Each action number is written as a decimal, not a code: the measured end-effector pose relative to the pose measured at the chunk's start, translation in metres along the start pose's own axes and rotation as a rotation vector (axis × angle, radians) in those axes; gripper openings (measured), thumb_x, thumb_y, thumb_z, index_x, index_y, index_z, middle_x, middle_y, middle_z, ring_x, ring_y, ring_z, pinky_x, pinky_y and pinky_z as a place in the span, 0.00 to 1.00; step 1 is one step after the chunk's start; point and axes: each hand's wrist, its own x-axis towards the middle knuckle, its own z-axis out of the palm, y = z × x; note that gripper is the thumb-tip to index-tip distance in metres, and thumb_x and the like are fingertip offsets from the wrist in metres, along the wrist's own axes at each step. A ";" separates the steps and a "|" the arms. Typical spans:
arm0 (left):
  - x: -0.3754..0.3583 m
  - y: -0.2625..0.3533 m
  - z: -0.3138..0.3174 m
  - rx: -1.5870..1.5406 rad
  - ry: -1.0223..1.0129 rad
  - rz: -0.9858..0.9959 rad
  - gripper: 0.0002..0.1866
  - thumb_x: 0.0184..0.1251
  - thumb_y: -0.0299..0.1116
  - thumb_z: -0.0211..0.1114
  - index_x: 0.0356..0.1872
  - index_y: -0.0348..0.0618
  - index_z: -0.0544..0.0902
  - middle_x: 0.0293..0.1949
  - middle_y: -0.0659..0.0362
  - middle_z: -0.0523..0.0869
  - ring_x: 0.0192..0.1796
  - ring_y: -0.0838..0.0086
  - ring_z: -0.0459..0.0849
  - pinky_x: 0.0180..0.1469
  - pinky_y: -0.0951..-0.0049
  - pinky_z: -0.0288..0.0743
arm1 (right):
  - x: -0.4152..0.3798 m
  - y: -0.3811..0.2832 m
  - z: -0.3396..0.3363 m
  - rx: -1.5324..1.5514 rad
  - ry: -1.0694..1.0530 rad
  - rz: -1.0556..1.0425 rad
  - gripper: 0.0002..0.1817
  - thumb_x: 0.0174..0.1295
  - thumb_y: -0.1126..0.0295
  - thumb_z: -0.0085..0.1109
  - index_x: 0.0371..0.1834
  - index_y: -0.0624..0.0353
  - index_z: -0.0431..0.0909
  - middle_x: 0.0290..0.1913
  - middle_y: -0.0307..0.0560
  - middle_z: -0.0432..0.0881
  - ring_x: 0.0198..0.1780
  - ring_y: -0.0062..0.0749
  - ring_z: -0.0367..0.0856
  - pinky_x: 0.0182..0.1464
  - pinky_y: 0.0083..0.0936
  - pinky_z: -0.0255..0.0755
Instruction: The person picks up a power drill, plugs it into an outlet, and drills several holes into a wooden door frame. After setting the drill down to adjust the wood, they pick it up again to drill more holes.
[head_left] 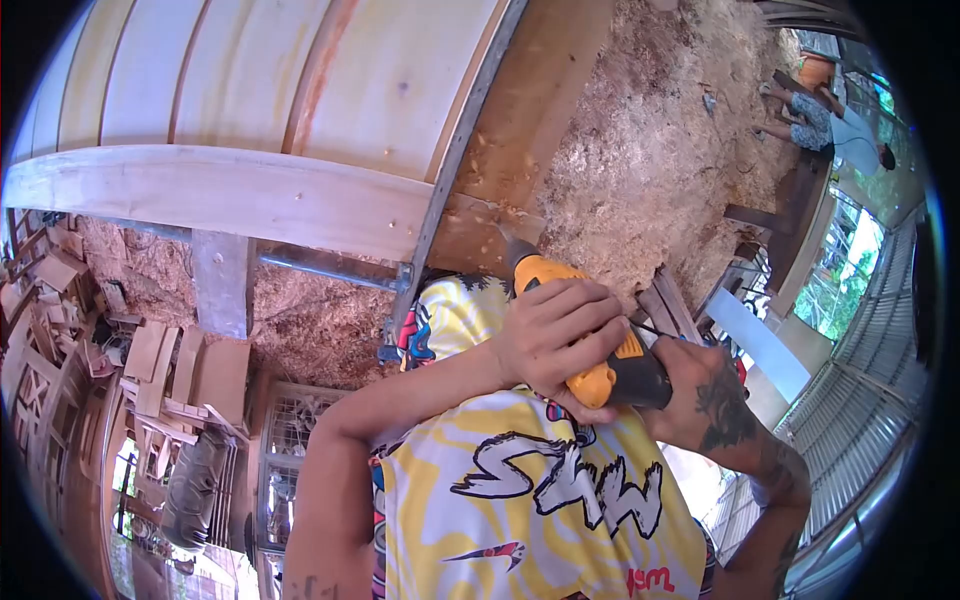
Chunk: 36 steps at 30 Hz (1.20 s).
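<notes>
A yellow and black power drill (592, 372) is held in both hands, close in front of my chest. My left hand (565, 335) wraps over the top of its yellow body, fingers closed. Around the black rear end of the drill, my right hand (690, 385) is closed too. The bit (500, 230) points up and to the left, its tip right at the face of a brown wooden board (515, 130). That board runs along the dark edge of a large pale wooden panel (390, 80), which a curved pale rail (220, 195) crosses.
Wood shavings (650, 130) cover the ground beyond the board. A person (825, 125) is at the upper right, near a window opening (845, 270). Wood offcuts (165, 370) are piled at the left. A blue-grey metal bar (330, 272) runs below the rail.
</notes>
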 end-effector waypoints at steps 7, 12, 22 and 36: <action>-0.023 -0.024 0.007 0.030 0.014 -0.029 0.45 0.66 0.77 0.71 0.53 0.37 0.86 0.49 0.44 0.94 0.47 0.47 0.95 0.47 0.53 0.91 | 0.031 0.008 -0.003 -0.233 -0.078 0.008 0.30 0.50 0.59 0.80 0.55 0.59 0.80 0.45 0.53 0.89 0.43 0.58 0.93 0.49 0.49 0.85; -0.026 -0.025 0.010 0.002 0.064 -0.026 0.47 0.64 0.77 0.73 0.55 0.35 0.85 0.49 0.41 0.92 0.47 0.45 0.95 0.49 0.48 0.91 | 0.035 0.009 -0.005 -0.249 -0.065 -0.041 0.29 0.49 0.60 0.80 0.54 0.58 0.82 0.44 0.53 0.89 0.42 0.56 0.93 0.49 0.48 0.86; -0.026 -0.043 -0.005 -0.010 -0.070 -0.021 0.42 0.62 0.71 0.74 0.51 0.32 0.86 0.49 0.44 0.89 0.47 0.46 0.92 0.49 0.51 0.90 | 0.052 0.016 0.010 -0.099 0.059 -0.090 0.22 0.57 0.59 0.81 0.48 0.60 0.85 0.40 0.56 0.91 0.44 0.56 0.94 0.48 0.49 0.85; 0.044 0.033 -0.042 -0.131 -0.173 -0.031 0.42 0.78 0.69 0.64 0.46 0.26 0.88 0.41 0.40 0.92 0.41 0.47 0.95 0.46 0.53 0.93 | -0.039 -0.027 0.011 0.216 0.145 -0.046 0.23 0.54 0.68 0.82 0.51 0.65 0.86 0.40 0.54 0.88 0.34 0.52 0.94 0.37 0.41 0.87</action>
